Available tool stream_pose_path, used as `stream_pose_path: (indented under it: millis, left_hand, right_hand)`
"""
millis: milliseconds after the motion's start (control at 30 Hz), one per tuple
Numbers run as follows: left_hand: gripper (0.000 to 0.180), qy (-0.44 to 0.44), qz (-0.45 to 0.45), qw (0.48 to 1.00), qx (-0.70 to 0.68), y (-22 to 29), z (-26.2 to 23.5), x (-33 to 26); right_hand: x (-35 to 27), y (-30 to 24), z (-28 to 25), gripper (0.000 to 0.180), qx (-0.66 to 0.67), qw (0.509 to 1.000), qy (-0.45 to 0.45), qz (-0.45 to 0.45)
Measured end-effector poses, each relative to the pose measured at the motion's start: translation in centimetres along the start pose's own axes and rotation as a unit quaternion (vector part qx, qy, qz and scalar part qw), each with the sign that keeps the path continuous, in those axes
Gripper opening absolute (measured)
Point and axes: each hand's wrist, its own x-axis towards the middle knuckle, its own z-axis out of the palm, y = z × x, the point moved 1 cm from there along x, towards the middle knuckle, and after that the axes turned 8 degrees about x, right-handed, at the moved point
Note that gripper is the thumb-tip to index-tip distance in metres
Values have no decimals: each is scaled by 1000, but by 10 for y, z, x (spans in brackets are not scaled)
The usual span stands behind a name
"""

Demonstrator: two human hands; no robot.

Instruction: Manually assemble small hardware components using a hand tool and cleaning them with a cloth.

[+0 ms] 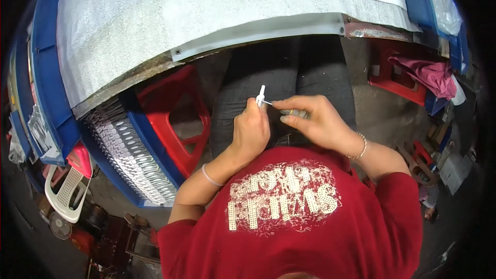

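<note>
Above my lap, my left hand (251, 128) is closed around a small white plastic piece (261, 96) whose narrow end points up and away from me. Its lower part is hidden by my thumb and fingers. Close beside it, my right hand (321, 119) grips a slim tool with a greyish-yellow handle (295, 113). The tool's thin metal tip (267, 103) reaches left to the white piece and seems to touch it. I cannot make out whether that tip is a blade or a pick.
A workbench (150, 31) with a pale sheet crosses ahead, its metal-edged front near my knees. A blue crate (152, 147) holding rows of small light parts stands at left, next to a red stool (178, 119). Dark red cloth (429, 75) drapes another red stool (382, 72) at right.
</note>
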Motion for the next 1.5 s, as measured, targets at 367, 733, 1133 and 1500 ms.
stream_pose_path:
  millis: [367, 733, 1133, 1500]
  left_hand:
    - [5, 6, -13, 998, -56, -5, 2, -1]
    - [11, 18, -3, 999, -33, -5, 4, 0]
    - [18, -128, -213, 865, -436, -3, -12, -8]
    - [17, -55, -112, 961, -247, -3, -5, -7]
  right_hand:
    - [1, -28, 10, 46, -423, 896, -60, -119]
    - [-1, -10, 3, 33, -36, 999, -16, 27]
    - [-30, -23, 2, 41, -266, 944, 13, -193]
    - [-15, -11, -9, 28, -85, 989, 0, -122]
